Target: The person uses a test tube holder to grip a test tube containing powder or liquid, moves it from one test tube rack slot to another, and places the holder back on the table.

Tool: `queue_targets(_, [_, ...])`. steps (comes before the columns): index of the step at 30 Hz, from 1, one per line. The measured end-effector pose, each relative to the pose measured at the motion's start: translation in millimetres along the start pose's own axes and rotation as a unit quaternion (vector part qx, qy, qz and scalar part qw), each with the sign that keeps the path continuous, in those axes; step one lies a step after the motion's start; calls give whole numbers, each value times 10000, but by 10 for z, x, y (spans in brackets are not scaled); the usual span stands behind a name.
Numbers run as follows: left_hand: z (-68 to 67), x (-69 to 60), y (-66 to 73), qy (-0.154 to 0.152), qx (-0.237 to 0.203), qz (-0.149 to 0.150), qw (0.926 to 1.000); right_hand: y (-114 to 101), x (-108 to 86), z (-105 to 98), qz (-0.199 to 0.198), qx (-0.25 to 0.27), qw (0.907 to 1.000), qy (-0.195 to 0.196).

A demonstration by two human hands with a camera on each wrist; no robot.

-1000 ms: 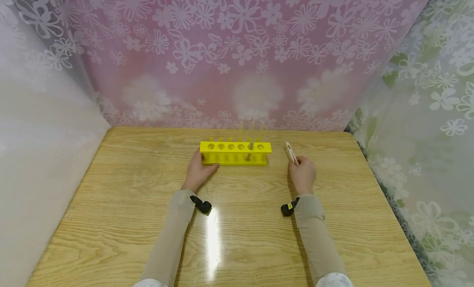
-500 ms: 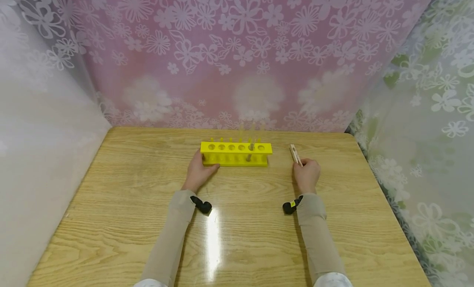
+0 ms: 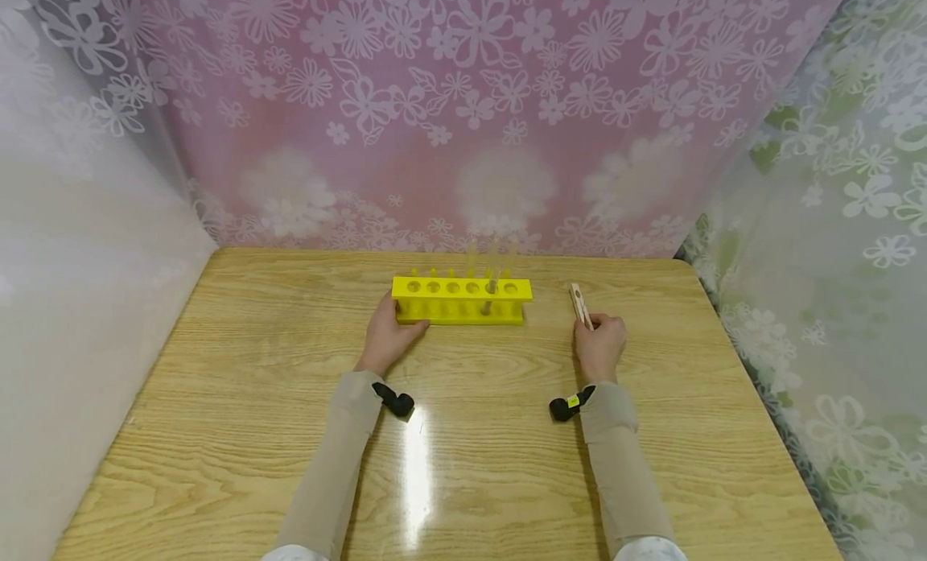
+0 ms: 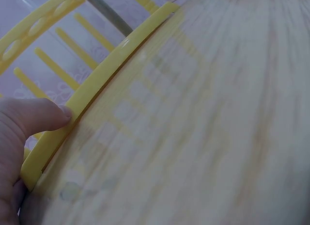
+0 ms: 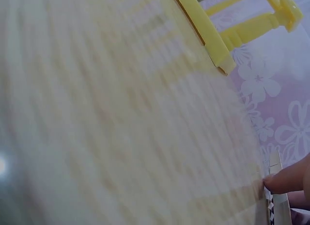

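A yellow test tube rack (image 3: 463, 289) stands on the wooden table. My left hand (image 3: 384, 333) grips its left end; in the left wrist view the thumb (image 4: 46, 116) presses the front edge of the base. The other left fingers are mostly hidden behind the rack. A clear test tube with a dark grey lower part (image 3: 492, 287) stands in the second hole from the right. Faint clear tubes rise behind the rack's right half. To the right of the rack, my right hand (image 3: 600, 348) pinches a pale wooden test tube clamp (image 3: 578, 301) between thumb and fingers, its far end pointing away from me.
The wooden table (image 3: 478, 464) reaches back to a pink flowered curtain (image 3: 449, 102). Pale sheets hang along the left and right sides. A bright reflection lies on the tabletop between the forearms. Black wrist cameras sit on both sleeves.
My right hand has moved a little to the right and toward me with the test tube clamp, away from the rack. The left hand and the rack have stayed in place.
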State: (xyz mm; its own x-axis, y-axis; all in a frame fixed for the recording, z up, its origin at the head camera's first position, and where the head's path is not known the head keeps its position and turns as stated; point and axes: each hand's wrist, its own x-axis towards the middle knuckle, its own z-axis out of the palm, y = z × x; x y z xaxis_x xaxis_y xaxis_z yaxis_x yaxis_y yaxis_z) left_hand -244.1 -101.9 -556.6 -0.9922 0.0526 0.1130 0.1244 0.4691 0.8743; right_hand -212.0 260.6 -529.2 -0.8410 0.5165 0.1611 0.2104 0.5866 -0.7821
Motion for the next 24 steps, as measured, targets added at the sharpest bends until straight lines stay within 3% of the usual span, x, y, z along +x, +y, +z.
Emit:
queue_targets(17, [15, 16, -12, -21, -81, 40, 10000, 14, -36, -12, 95, 81, 9999, -21])
queue_targets(24, [13, 8, 5, 34, -32, -9, 10000, -16, -69, -41, -175, 187, 9996, 67])
